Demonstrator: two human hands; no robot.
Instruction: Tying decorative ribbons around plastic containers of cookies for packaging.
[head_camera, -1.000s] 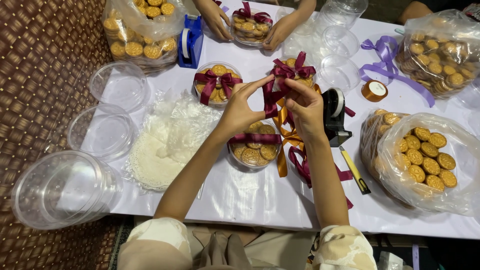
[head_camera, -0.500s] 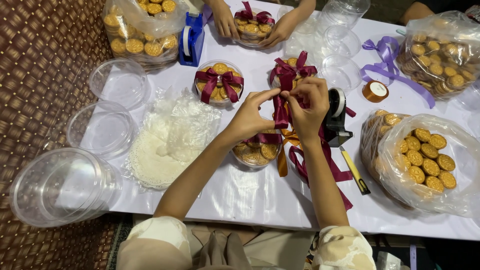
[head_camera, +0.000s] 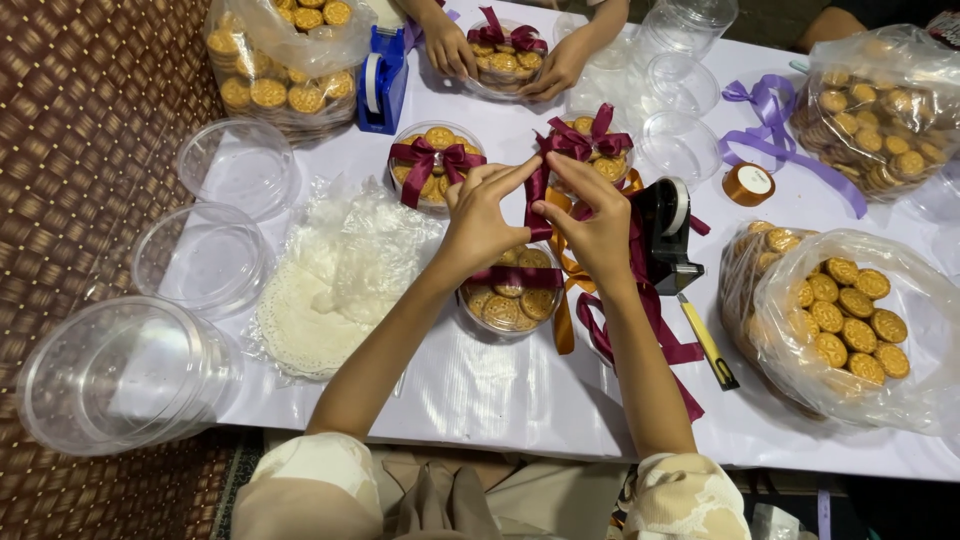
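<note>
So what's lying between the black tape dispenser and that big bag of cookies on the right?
In the head view, a yellow-handled cutter lies on the white table between the black tape dispenser and the bag of cookies.

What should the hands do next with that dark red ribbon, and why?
Probably pull the loops snug into a bow. Both the left hand and right hand pinch the maroon ribbon above the cookie tub, which it already wraps, while finished tubs nearby wear tied bows.

My forearms reached forward and converged, bare below pale sleeves; my left hand was raised, fingers extended toward the right, thumb tucked beneath; my right hand faced it, fingertips nearly meeting, index and thumb pinched together.
</note>
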